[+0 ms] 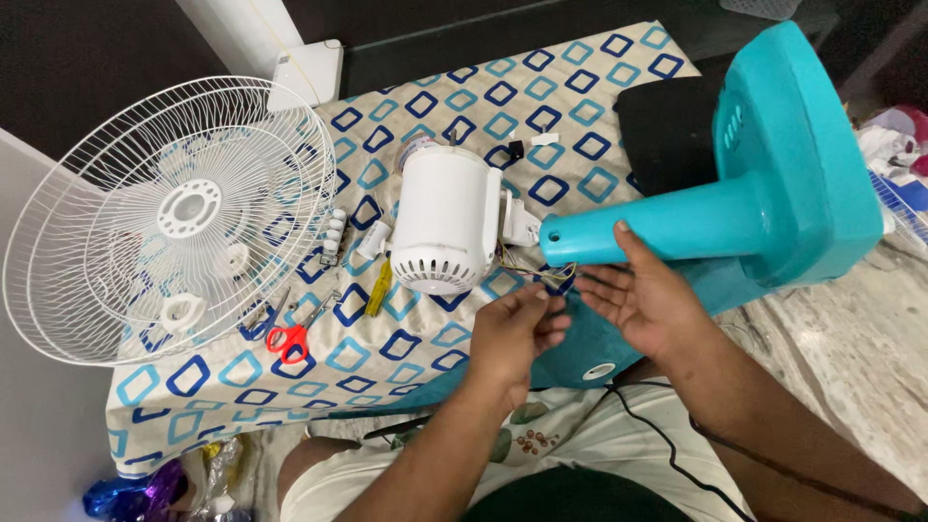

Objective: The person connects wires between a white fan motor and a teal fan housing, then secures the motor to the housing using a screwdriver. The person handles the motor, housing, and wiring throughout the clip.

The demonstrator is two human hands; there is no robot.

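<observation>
Left hand: my left hand (512, 333) pinches thin coloured wires (546, 277), fingers narrow, probably to keep them taut.
Right hand: my right hand (643, 300) lies open, thumb on the teal fan stand (754, 193), steadying it.
Motor: the white motor (445, 222) lies just beyond my left hand, wires trailing from it.
Surface: a patterned cloth (483, 106); fan guard (169, 217) and red-handled scissors (290, 333) sit farther left.
Room: a pale stone floor (851, 329) lies to the right.

White wire fan guard (169, 217) lying at left on the patterned cloth (580, 106); red-handled scissors (288, 338) and a yellow-handled screwdriver (379, 288) just beside its lower rim; black cushion (667, 130) at the cloth's far right; shiny foil wrap (145, 493) on the floor
</observation>
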